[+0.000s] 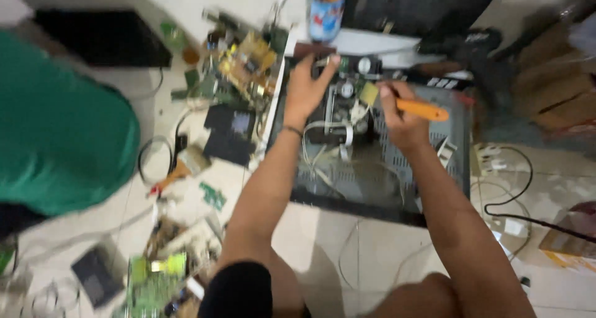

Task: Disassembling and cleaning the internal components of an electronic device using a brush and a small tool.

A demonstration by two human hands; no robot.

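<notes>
Crouching over the opened black device chassis (397,188) on the tiled floor (323,243), the person rests the left hand (305,88), fingers spread, on its far-edge parts while the right hand (400,116) holds a closed grip on an orange-handled screwdriver (422,110) above the wiring inside.

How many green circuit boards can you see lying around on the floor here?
3 at least: one large green board at the bottom left, a small piece mid-floor beside the paintbrush, and another in the upper pile. Blur and clutter may hide others.
</notes>
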